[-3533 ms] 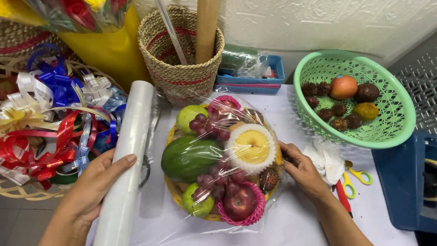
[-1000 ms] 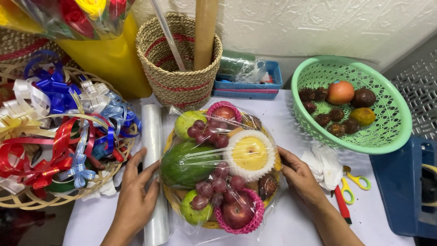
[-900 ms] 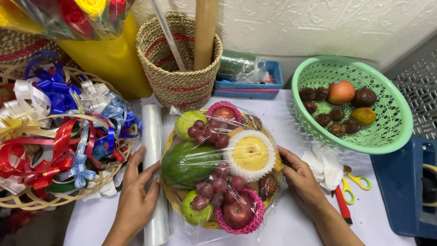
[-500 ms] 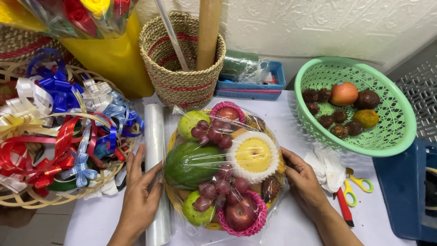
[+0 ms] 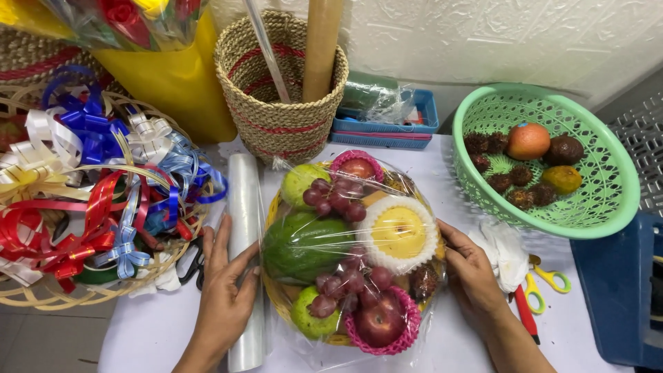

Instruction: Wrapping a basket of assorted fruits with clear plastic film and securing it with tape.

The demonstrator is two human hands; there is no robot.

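A fruit basket (image 5: pixel 349 252) wrapped in clear film sits in the near middle of the white bench (image 5: pixel 428 152), holding a green papaya, grapes, apples, guavas and a yellow fruit in a white foam net. The left hand (image 5: pixel 224 293) lies flat and released against the basket's left side, over a roll of clear film (image 5: pixel 245 242) that stretches from far to near just beside the basket. The right hand (image 5: pixel 473 269) presses open-palmed on the basket's right side, its grip grasping nothing.

To the left, a wide wicker tray (image 5: pixel 41 300) is heaped with red, blue, white and gold ribbon bows. Black scissors (image 5: pixel 190 259) lie between that tray and the roll. Far behind the basket stands a woven basket (image 5: pixel 276 117) holding a cardboard tube and a clear rod; a blue tray (image 5: pixel 387 124) with a wrapped bundle sits to its right. On the far right a green plastic basket (image 5: pixel 601 214) holds an orange fruit and several dark, brown ones. Yellow-handled scissors (image 5: pixel 545 280) and a red pen lie near the right hand, beside a crumpled white cloth (image 5: pixel 504 249).
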